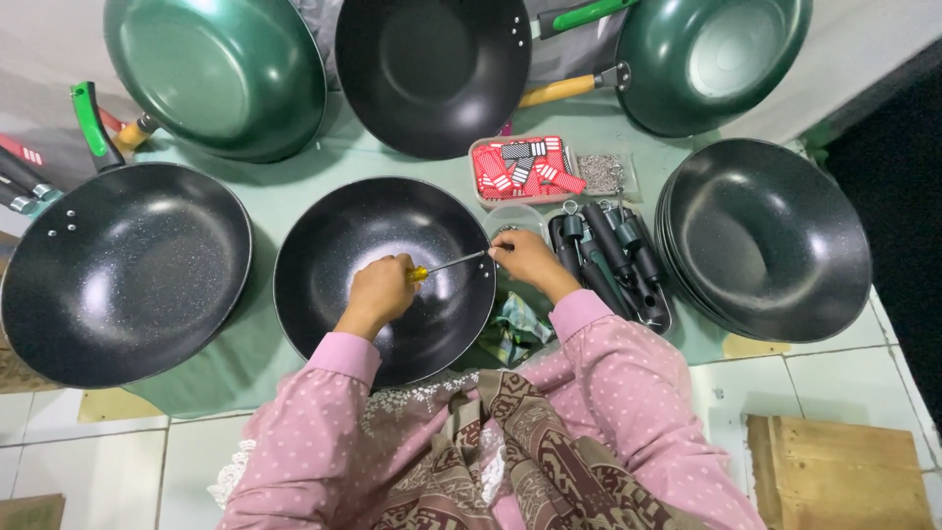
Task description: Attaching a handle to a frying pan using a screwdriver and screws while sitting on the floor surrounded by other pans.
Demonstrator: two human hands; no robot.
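A black speckled wok [334, 245] without a handle lies in front of me on a green cloth. My left hand [381, 290] is inside the wok, closed around the yellow grip of a screwdriver [446, 265]. The metal shaft points right toward the wok's rim. My right hand [527, 258] rests at that rim by the screwdriver tip, fingers pinched; what they hold is too small to tell.
A handled black wok [123, 270] sits at left. Two green woks [221, 74] [711, 59] and a black one [432, 69] lean behind. A stack of black woks [770, 240] stands at right. A tray of black handles [613, 260], a box of red tags [525, 167], a bag of screws [601, 174].
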